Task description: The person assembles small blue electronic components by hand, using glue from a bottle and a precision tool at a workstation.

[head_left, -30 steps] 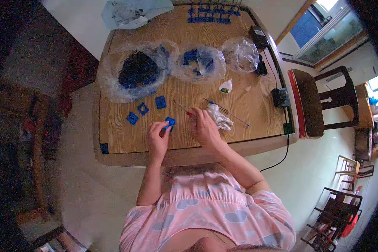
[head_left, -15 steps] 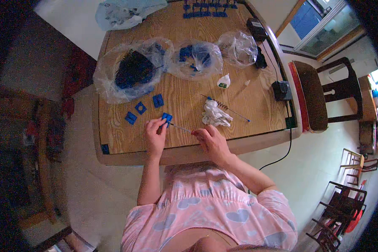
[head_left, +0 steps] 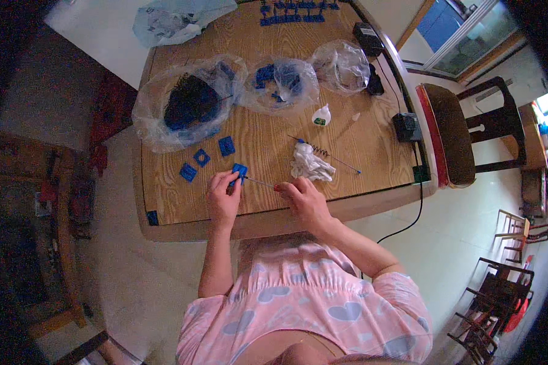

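Note:
My left hand [head_left: 223, 196] pinches a small blue square plastic piece [head_left: 239, 171] just above the wooden table [head_left: 256, 140]. My right hand [head_left: 302, 199] holds the near end of a thin metal rod [head_left: 260, 182] whose tip reaches the blue piece. Three more blue square pieces [head_left: 202, 158] lie in a row on the table to the left of my left hand. A crumpled white cloth [head_left: 311, 165] lies just beyond my right hand. Behind it rests a second thin rod with a spring [head_left: 323, 152] on it.
Clear plastic bags sit across the table's middle: a large one with dark parts [head_left: 189, 103], one with blue parts [head_left: 280, 82], one nearly empty [head_left: 342, 64]. A small white bottle [head_left: 321, 115], black boxes [head_left: 407, 126] and a cable lie right. A chair [head_left: 450, 134] stands right of the table.
My right hand left the white cloth, drew back toward the near table edge and now holds the thin rod against the blue piece. My left hand stayed in place with that piece.

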Demonstrator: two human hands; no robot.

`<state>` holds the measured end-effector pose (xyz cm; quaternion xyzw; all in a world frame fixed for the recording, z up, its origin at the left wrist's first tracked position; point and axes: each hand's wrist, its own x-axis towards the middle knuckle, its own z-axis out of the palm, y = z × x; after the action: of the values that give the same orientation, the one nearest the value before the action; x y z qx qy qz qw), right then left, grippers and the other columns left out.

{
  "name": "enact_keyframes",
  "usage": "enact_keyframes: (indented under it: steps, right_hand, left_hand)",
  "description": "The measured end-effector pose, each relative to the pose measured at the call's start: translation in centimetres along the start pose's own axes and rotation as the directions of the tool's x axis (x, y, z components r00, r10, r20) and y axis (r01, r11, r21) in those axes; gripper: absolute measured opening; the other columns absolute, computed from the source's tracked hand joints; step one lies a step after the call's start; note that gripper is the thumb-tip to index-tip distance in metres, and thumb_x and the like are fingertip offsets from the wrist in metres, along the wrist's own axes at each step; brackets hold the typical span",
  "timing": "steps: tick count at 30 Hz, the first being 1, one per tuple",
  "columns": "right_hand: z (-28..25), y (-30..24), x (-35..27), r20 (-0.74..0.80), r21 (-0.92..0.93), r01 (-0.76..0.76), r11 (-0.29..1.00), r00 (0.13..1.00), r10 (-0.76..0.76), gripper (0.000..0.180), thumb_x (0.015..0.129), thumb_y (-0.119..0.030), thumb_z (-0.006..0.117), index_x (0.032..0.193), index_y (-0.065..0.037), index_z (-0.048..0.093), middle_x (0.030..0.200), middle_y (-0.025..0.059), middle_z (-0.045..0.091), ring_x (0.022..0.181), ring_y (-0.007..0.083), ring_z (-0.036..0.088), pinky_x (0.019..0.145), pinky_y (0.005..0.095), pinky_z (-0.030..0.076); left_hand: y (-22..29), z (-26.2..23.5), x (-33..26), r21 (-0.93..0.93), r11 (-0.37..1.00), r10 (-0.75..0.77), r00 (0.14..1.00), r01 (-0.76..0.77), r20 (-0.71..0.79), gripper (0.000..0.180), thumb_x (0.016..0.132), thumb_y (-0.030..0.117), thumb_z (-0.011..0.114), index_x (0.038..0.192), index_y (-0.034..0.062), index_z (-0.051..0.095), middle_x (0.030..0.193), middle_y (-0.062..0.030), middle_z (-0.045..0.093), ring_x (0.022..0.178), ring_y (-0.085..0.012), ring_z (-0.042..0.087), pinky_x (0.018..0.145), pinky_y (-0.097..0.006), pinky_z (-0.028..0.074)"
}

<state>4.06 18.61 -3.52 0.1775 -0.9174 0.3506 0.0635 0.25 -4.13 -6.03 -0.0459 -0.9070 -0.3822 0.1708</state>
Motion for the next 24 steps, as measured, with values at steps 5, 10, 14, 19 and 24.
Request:
enact_keyframes:
  steps: [5, 10, 14, 19, 24]
  right_hand:
    - [0.5, -0.5, 0.0, 0.023, 0.027, -0.114, 0.993, 0.993, 0.113, 0.025, 0.087, -0.014, 0.058, 0.112, -0.014, 0.058, 0.091, 0.011, 0.052, 0.082, 0.033, 0.057, 0.067, 0.0412, 0.049]
    - [0.5, -0.3, 0.1, 0.047, 0.187, -0.074, 0.979, 0.997, 0.066, 0.029, 0.087, -0.015, 0.058, 0.115, -0.012, 0.055, 0.092, 0.0117, 0.054, 0.085, 0.0346, 0.059, 0.069, 0.041, 0.05]
    - [0.2, -0.1, 0.4, 0.11, 0.074, -0.111, 0.991, 0.989, 0.102, 0.027, 0.088, -0.015, 0.057, 0.115, -0.011, 0.053, 0.097, 0.0136, 0.053, 0.087, 0.0369, 0.058, 0.071, 0.0438, 0.05]
    - [0.8, -0.9, 0.1, 0.109, 0.189, -0.179, 0.965, 0.981, 0.161, 0.025, 0.088, -0.015, 0.057, 0.113, -0.013, 0.055, 0.101, 0.0133, 0.052, 0.086, 0.0364, 0.059, 0.069, 0.0444, 0.05]
    - [0.0, 0.0, 1.0, 0.148, -0.013, -0.154, 0.988, 0.977, 0.155, 0.033, 0.086, -0.019, 0.061, 0.116, -0.01, 0.05, 0.103, 0.0153, 0.047, 0.088, 0.0396, 0.056, 0.07, 0.0468, 0.048]
  left_hand:
    - [0.9, 0.2, 0.1, -0.058, 0.996, -0.072, 0.997, 0.073, 0.01, 0.018, 0.077, 0.003, 0.07, 0.095, 0.0043, 0.067, 0.099, -0.0091, 0.063, 0.093, -0.0268, 0.059, 0.078, -0.036, 0.051]
    - [0.9, 0.4, 0.1, 0.06, 0.996, 0.075, 0.996, -0.072, -0.041, 0.02, 0.077, 0.002, 0.068, 0.096, 0.0027, 0.064, 0.1, -0.0102, 0.062, 0.094, -0.0288, 0.058, 0.081, -0.038, 0.049]
    - [0.9, 0.7, 0.0, 0.1, 0.99, 0.11, 0.991, -0.103, -0.07, 0.02, 0.077, 0.002, 0.068, 0.097, 0.0027, 0.064, 0.1, -0.0108, 0.062, 0.095, -0.0291, 0.057, 0.083, -0.038, 0.048]
    - [0.5, 1.3, -0.1, 0.026, 0.998, 0.056, 0.99, -0.053, -0.131, 0.022, 0.078, 0.002, 0.068, 0.099, 0.0035, 0.064, 0.101, -0.0112, 0.062, 0.097, -0.0295, 0.057, 0.086, -0.039, 0.047]
    - [0.6, 1.5, -0.2, 0.031, 0.999, 0.033, 0.991, -0.029, -0.131, 0.028, 0.077, 0.002, 0.068, 0.105, 0.0051, 0.063, 0.1, -0.0118, 0.061, 0.096, -0.0308, 0.057, 0.086, -0.041, 0.045]
